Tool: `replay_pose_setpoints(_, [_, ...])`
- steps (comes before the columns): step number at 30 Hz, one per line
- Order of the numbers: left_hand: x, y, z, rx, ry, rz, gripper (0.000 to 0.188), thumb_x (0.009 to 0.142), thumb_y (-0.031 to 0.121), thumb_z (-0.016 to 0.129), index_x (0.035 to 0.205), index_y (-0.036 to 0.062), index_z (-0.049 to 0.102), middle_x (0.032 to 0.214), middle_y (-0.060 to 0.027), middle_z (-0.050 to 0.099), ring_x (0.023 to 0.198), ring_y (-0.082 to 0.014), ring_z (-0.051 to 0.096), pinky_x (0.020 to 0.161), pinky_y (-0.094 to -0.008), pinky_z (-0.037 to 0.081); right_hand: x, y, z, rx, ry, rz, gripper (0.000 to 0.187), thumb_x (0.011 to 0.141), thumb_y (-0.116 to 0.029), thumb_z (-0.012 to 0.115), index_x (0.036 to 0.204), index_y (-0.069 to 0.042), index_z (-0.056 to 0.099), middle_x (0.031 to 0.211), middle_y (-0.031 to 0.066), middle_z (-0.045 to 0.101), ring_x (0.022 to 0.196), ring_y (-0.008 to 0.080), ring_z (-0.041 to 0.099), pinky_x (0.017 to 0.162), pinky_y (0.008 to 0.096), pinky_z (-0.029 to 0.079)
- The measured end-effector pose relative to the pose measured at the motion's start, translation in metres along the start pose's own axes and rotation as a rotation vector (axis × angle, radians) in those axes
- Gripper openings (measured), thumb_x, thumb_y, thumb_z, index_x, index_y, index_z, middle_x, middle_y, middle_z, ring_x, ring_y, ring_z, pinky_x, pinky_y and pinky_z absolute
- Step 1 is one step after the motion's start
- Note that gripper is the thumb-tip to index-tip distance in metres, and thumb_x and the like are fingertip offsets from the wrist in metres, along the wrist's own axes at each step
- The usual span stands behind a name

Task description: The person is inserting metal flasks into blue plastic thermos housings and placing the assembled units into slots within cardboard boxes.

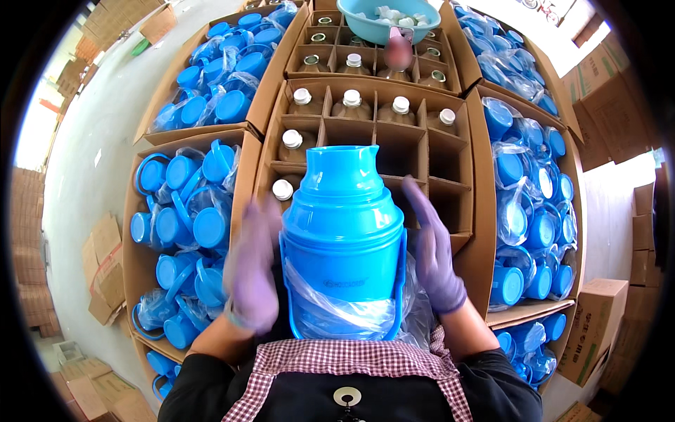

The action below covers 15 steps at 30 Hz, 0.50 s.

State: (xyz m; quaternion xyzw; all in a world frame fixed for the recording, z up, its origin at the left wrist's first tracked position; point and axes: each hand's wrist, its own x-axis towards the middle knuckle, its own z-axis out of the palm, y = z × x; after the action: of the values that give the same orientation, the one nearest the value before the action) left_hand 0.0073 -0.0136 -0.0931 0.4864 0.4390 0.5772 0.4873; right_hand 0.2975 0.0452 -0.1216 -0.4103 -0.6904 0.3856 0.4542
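A blue plastic thermos casing [342, 232], with a pouring lip at its top and a handle at its side, stands upright before my apron. Clear plastic film [344, 306] is wrapped round its lower part. To its left, my left hand [256, 271], in a purple glove, is smeared by motion, its fingers seemingly stretched upward. My right hand [436, 257], gloved alike, is raised at the casing's right side, open with fingers extended and apart from the casing. Just beyond, a divided carton [460, 169] holds several glass liners with white caps [351, 98].
Cartons of blue, film-wrapped lidded parts stand at left [181, 228] and right [541, 232]. Farther off, another divided carton [450, 77] holds glass liners, with a light-blue basin [358, 28] over it and a blurred reddish shape [398, 53]. Closed boxes [594, 327] stand at the right.
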Motion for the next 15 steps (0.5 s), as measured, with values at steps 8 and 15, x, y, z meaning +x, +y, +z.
replay_pose_setpoints(8, [0.021, 0.027, 0.008, 0.352, -0.426, 0.396, 0.070, 0.112, 0.056, 0.033, 0.145, -0.0025, 0.055, 0.147, -0.0216, 0.058, 0.129, -0.0350, 0.060, 0.111, -0.0423, 0.047, 0.001, 0.011, -0.010, 0.042, -0.026, 0.086, 0.068, 0.108, -0.045, 0.049, 0.151, 0.007, 0.048, 0.156, 0.0307, 0.048, 0.148, 0.0422, 0.046, 0.123, 0.0464, 0.034])
replay_pose_setpoints(15, [0.010, 0.035, 0.022, 0.180, -0.400, 1.077, 0.046, 0.112, 0.046, 0.048, 0.123, 0.0099, 0.074, 0.127, -0.0072, 0.073, 0.124, -0.0336, 0.068, 0.121, -0.0515, 0.037, 0.011, 0.030, -0.019, 0.002, -0.259, 0.412, 0.079, 0.105, -0.053, 0.054, 0.154, 0.008, 0.043, 0.156, 0.0260, 0.049, 0.147, 0.0367, 0.046, 0.123, 0.0422, 0.033])
